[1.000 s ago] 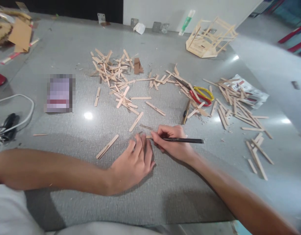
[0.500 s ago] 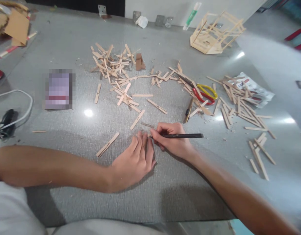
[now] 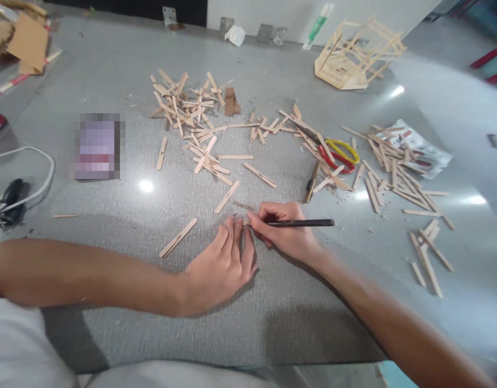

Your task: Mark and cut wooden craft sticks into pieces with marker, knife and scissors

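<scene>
My right hand (image 3: 287, 229) grips a slim black pen (image 3: 307, 222), its tip down by my left fingertips. My left hand (image 3: 226, 261) lies palm down with its fingers close together, pressing on a wooden craft stick (image 3: 245, 222). Only a sliver of that stick shows; the fingers cover the rest. Just beyond the two hands is a thin grey strip (image 3: 243, 206). Left of my fingers lies a pair of craft sticks (image 3: 178, 237) side by side, and a single craft stick (image 3: 227, 197) rests a little farther off.
A loose stick pile (image 3: 184, 105) spreads ahead. Scissors (image 3: 339, 154) with red and yellow handles and a utility knife (image 3: 311, 183) lie to the right, near more sticks (image 3: 410, 186) and a plastic packet (image 3: 432, 151). A stick frame (image 3: 343, 75) stands far right; cable (image 3: 50, 161) at left.
The pen has shifted very slightly within my right hand's writing grip. My left hand stays in place, and the surrounding things have not moved.
</scene>
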The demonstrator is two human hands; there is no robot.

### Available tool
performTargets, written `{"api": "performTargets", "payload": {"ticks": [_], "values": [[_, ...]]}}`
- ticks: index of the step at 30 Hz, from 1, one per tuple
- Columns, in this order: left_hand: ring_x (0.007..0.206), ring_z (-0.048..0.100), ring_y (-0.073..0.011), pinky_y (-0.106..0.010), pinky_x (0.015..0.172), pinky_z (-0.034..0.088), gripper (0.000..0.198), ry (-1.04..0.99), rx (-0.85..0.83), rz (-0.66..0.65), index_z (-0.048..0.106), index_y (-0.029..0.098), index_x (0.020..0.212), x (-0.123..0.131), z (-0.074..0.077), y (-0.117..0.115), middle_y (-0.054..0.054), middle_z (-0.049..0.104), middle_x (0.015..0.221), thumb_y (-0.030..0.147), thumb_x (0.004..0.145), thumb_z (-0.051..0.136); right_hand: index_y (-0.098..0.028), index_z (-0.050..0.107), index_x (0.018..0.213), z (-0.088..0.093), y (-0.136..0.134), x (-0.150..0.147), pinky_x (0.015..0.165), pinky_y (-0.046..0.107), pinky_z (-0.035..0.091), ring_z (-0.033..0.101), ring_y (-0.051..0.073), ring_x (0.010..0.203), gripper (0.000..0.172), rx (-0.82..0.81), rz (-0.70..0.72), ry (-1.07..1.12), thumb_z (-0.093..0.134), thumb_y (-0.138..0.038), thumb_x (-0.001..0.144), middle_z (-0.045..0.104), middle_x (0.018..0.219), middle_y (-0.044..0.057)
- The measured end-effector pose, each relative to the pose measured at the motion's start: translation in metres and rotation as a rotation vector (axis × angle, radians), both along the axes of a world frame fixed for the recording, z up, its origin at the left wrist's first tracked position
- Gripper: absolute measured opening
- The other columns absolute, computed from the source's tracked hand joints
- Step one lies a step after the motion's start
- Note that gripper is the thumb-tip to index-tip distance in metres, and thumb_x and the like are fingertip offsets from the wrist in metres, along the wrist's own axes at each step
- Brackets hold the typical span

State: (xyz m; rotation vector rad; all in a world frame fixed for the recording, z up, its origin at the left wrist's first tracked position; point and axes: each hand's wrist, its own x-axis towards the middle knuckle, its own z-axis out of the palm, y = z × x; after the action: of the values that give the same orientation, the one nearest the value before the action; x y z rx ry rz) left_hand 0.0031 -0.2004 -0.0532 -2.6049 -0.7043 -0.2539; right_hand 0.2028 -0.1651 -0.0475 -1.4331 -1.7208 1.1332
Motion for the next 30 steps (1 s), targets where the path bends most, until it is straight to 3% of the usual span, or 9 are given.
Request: {"api": "performTargets", "payload": {"ticks": [8, 18, 30], "values": [[0.116, 0.073, -0.0373, -0.042, 0.097, 0.051, 0.059, 0.002, 0.002, -0.005, 0.064, -0.008, 0.13, -0.0005, -0.0004, 0.0, -0.03, 0.072, 0.123, 0.043, 0.108, 0.044, -0.023, 0.046, 0.056, -0.0017, 0.0013, 0.0015, 0.041, 0.024, 0.032, 0.042, 0.008, 0.037, 0.05, 0.032, 0.022, -0.017, 0.068, -0.045, 0.095, 0.049, 0.041, -0.005], [0.119, 0.071, -0.0382, -0.043, 0.099, 0.048, 0.06, -0.01, -0.005, 0.0, 0.063, -0.008, 0.132, -0.0005, -0.0023, -0.0009, -0.03, 0.071, 0.125, 0.043, 0.109, 0.043, -0.021, 0.051, 0.059, -0.0014, -0.0007, 0.0034, 0.043, 0.023, 0.04, 0.05, 0.009, 0.036, 0.045, 0.008, -0.007, 0.008, 0.067, -0.041, 0.097, 0.055, 0.041, -0.004], [0.117, 0.072, -0.0381, -0.043, 0.098, 0.048, 0.06, -0.007, 0.008, -0.007, 0.064, -0.008, 0.13, -0.0006, -0.0015, 0.0004, -0.031, 0.071, 0.125, 0.043, 0.108, 0.044, -0.021, 0.053, 0.06, -0.0014, -0.0009, 0.0033, 0.043, 0.022, 0.039, 0.05, 0.008, 0.036, 0.042, -0.003, -0.004, 0.019, 0.068, -0.036, 0.097, 0.055, 0.042, -0.005]]}}
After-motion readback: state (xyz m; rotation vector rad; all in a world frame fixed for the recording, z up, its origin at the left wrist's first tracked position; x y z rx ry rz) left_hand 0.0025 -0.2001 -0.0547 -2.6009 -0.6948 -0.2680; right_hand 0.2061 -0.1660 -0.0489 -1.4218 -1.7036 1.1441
